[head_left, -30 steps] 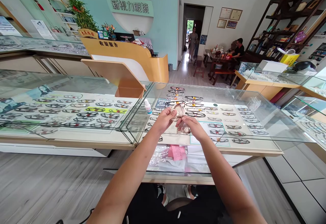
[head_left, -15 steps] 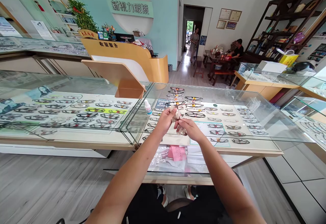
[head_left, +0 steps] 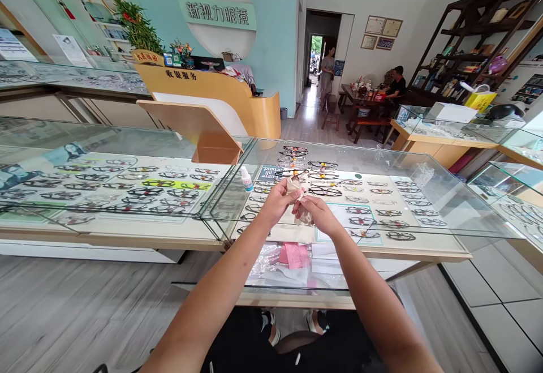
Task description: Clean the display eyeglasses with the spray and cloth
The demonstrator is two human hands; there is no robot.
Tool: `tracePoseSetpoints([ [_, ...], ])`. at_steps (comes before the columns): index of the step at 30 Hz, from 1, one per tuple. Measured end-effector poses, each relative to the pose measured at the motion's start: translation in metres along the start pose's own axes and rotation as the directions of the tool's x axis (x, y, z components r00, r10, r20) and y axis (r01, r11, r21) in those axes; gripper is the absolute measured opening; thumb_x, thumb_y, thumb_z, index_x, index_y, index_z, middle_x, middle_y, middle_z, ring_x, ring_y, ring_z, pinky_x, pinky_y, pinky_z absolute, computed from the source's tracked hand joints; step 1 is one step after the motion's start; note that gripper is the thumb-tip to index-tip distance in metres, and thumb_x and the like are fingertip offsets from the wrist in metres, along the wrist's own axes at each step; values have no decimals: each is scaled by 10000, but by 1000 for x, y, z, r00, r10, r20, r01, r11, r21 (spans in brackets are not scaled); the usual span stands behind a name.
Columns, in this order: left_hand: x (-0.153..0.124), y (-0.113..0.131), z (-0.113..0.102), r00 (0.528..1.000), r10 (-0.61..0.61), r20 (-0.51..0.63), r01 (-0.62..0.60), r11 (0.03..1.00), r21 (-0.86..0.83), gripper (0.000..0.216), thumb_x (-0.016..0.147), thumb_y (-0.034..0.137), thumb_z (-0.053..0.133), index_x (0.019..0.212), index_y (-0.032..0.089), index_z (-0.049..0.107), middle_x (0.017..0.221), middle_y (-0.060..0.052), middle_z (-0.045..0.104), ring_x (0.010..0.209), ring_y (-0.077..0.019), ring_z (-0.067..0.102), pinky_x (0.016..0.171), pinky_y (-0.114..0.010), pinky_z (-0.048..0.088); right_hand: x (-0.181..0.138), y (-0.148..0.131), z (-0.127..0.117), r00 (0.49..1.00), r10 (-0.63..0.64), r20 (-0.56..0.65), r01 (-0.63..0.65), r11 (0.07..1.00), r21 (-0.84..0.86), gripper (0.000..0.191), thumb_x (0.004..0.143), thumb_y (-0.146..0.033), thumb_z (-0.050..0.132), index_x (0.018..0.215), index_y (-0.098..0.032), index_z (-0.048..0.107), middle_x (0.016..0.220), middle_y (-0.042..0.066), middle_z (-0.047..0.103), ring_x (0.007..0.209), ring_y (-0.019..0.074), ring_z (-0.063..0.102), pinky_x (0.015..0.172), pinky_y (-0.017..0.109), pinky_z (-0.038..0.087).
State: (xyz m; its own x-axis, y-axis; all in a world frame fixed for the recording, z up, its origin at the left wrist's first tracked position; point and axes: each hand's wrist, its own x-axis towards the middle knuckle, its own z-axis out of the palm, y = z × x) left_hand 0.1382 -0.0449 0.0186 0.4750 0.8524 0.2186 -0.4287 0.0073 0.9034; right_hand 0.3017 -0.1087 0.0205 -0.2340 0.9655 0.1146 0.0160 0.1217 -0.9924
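My left hand [head_left: 279, 198] is closed on a small beige cloth [head_left: 293, 185] above the glass counter. Close against it, my right hand [head_left: 318, 211] pinches what looks like a pair of eyeglasses [head_left: 304, 215], with a lens-like part hanging below the fingers. Cloth and fingers cover most of the eyeglasses, so their shape is only partly visible. On the glass to the left of my hands stands a small white spray bottle [head_left: 246, 179]. Under the hands, rows of spectacle frames [head_left: 324, 191] lie inside the display case.
The glass display case [head_left: 424, 163] spans the front, and another case [head_left: 106, 135] adjoins it on the left. A tilted wooden-backed stand [head_left: 190, 124] rests on the glass. Plastic bags and pink paper [head_left: 296, 255] lie on the lower shelf. Two people are in the back.
My fingers have shifted slightly around the cloth and eyeglasses, and the cloth now stands a little higher and further right. The person in the doorway has moved a bit to the right.
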Motion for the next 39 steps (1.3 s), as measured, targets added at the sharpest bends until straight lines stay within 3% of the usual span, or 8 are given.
tracePoseSetpoints([
  [4, 2, -5, 0, 998, 18, -62, -18, 1000, 3, 537, 799, 650, 885, 875, 167, 663, 684, 9, 675, 415, -111, 544, 447, -274, 448, -2, 0, 2, 1000, -11, 8, 12, 994, -105, 457, 1036, -572, 534, 873, -195, 734, 807, 32, 693, 712, 153, 579, 707, 286, 457],
  [7, 4, -4, -3, 993, 18, -118, -20, 1000, -15, 573, 777, 686, 886, 840, 149, 696, 733, -36, 715, 539, -131, 615, 533, -272, 499, -3, 0, 1, 1000, -9, 16, 11, 996, -83, 465, 1028, -590, 546, 876, -194, 737, 806, 34, 690, 724, 162, 587, 719, 294, 462],
  [13, 4, 2, -8, 999, -36, 0, 35, 996, -76, 502, 742, 536, 969, 974, 144, 758, 864, -70, 766, 701, -163, 678, 683, -290, 560, -2, -5, -6, 999, -44, 6, 43, 998, 44, 450, 1002, -594, 580, 865, -197, 742, 872, 67, 745, 779, 192, 642, 769, 323, 506],
  [18, 2, 0, -5, 1000, -16, 8, 16, 1000, -24, 528, 691, 416, 1015, 1062, 154, 746, 917, -60, 778, 684, -154, 684, 620, -265, 538, -1, -4, -5, 1000, -22, 0, 22, 999, 45, 445, 992, -595, 587, 854, -197, 730, 850, 65, 742, 782, 199, 650, 779, 330, 509],
  [24, 3, -7, 0, 995, -3, -105, 3, 1000, -1, 554, 780, 667, 891, 853, 157, 690, 672, -7, 688, 408, -100, 516, 437, -263, 427, -2, 1, 4, 999, -46, 11, 47, 989, -138, 447, 1049, -529, 508, 842, -197, 727, 810, 32, 673, 769, 175, 601, 789, 315, 459],
  [29, 7, -8, -2, 987, -40, -153, 23, 993, -115, 554, 777, 652, 905, 880, 135, 734, 832, -83, 778, 695, -170, 707, 615, -269, 552, -1, -2, -1, 998, -60, -4, 59, 997, -52, 461, 1021, -568, 542, 825, -199, 734, 839, 45, 705, 753, 175, 576, 766, 314, 454],
  [35, 10, -5, -7, 975, -124, -184, 77, 966, -247, 397, 921, 487, 842, 1084, 129, 788, 1036, -113, 828, 960, -212, 781, 880, -305, 622, -3, -7, -13, 987, -76, -143, 95, 987, 130, 427, 993, -583, 590, 863, -219, 772, 893, 62, 763, 726, 193, 600, 695, 320, 444],
  [39, 9, -8, -10, 970, -194, -144, 156, 958, -241, 415, 936, 487, 827, 1121, 117, 803, 1062, -130, 828, 956, -214, 780, 860, -302, 625, -2, -5, -20, 949, -134, -286, 189, 967, 173, 392, 1023, -548, 579, 931, -243, 808, 976, 61, 770, 789, 205, 613, 746, 336, 469],
])
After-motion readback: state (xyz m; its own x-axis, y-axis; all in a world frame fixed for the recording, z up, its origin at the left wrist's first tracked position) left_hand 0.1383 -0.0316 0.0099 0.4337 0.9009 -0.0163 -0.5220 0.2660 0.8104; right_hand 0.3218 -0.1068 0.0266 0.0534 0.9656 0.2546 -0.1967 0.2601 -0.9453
